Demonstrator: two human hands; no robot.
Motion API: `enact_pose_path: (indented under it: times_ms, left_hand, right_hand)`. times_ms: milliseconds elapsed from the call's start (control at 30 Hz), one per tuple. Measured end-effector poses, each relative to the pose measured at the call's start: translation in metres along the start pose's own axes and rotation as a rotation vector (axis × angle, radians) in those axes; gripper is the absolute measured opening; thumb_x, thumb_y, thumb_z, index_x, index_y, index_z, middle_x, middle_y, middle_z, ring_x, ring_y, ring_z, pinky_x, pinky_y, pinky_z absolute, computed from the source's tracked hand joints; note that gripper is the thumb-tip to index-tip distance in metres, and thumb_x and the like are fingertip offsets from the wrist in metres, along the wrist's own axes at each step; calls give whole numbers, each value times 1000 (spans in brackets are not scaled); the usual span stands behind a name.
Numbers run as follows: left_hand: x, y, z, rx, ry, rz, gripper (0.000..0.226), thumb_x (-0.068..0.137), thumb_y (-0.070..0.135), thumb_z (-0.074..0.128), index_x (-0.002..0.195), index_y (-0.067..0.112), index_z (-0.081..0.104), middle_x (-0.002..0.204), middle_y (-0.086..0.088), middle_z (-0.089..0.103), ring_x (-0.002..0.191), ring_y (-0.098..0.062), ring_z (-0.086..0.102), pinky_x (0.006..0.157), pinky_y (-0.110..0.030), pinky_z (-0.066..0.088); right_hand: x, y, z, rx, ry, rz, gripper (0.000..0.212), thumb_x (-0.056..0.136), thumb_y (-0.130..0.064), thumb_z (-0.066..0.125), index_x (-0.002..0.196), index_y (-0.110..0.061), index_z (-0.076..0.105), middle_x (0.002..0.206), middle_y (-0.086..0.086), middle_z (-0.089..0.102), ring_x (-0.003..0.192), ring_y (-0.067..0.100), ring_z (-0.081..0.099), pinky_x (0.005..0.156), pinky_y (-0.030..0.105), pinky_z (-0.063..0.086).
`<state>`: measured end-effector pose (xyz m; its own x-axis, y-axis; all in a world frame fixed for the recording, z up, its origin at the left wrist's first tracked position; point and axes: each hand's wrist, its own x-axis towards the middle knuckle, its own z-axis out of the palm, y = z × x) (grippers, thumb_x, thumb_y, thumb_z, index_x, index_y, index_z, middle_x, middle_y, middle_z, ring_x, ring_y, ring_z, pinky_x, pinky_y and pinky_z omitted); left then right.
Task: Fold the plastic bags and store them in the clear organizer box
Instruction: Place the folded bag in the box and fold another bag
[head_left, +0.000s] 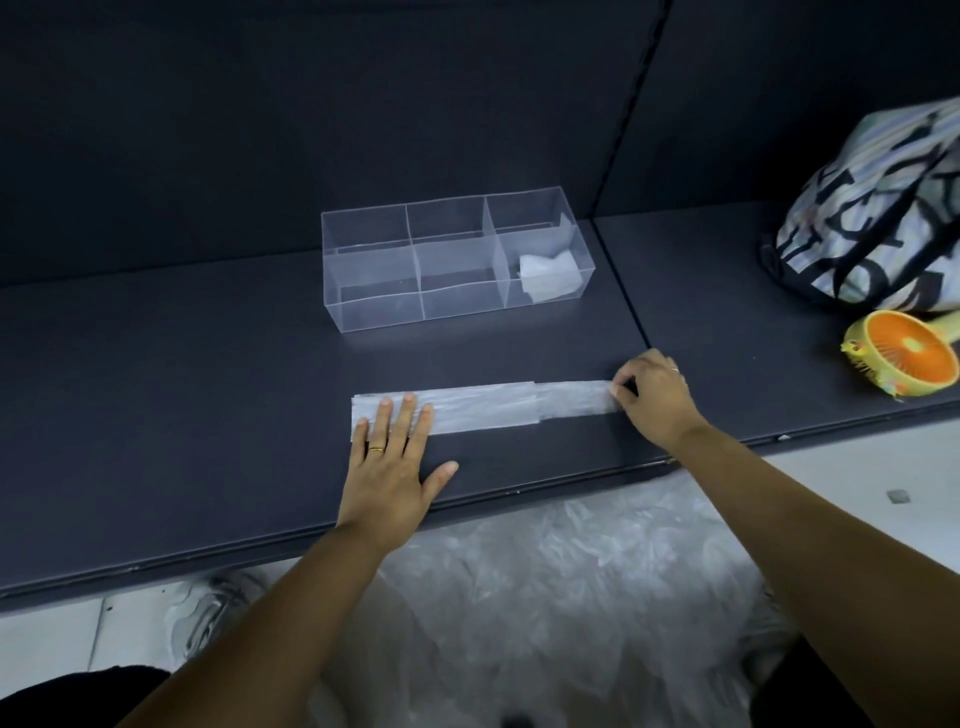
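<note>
Plastic bag (483, 410) lies on dark shelf (208, 389) as long flat strip, near front edge, in front of clear box (374, 306). Left hand (392, 467) flat, fingers straight, pressing strip's left end. Right hand (655, 395) pinches right end between thumb and fingertips. Bag likely light, thin, slippery, springs open unless pinned. Best hold: pinch end, fold over while other palm anchors. One folded bag (550, 275) already in box's right front compartment.

Dark shelf (156, 415) against dark back panel (311, 104); pale floor (857, 467).
</note>
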<state>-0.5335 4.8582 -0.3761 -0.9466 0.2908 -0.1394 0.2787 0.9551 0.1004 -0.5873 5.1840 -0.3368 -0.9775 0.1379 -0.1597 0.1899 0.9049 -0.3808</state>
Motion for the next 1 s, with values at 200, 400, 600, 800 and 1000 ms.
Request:
enact_pose_path:
  times_ms: [200,400,600,800,1000]
  left_hand:
    - [12,-27,-12,-37,-14,144,93,82,73,-13,152,19,19,161,2,4,147,-18,-9,119,-40,-6]
    - [14,21,-28,-276,103,171,74,89,64,38,142,12,37,160,-1,14,148,-16,3,118,-32,-7]
    - [-10,135,-25,-662,113,197,78,87,39,65,149,11,26,157,0,22,145,-10,12,119,-25,2]
    - [0,134,-76,-1446,217,-302,25,100,18,49,108,9,70,101,3,71,93,-3,66,82,-12,46]
    - [19,77,-88,-1780,-111,-509,28,99,21,49,118,7,65,118,-15,67,107,-22,62,92,-32,49]
  right_hand:
    - [-49,-1,-2,631,-57,224,24,90,0,56,67,-8,56,65,9,66,65,21,62,75,39,52]
    - [-91,-15,-4,1064,-75,412,11,88,8,58,88,-2,52,60,11,60,51,15,63,58,23,54]
    - [-103,-50,-29,1158,-240,487,19,88,1,63,104,-7,58,84,16,68,69,21,69,60,25,54]
    - [-84,-70,-48,992,-182,208,11,96,-23,56,100,-20,66,90,-2,70,58,7,58,59,20,49]
    - [-52,-98,-12,943,-518,-16,29,103,-34,38,115,-27,64,96,-1,68,53,12,45,55,22,40]
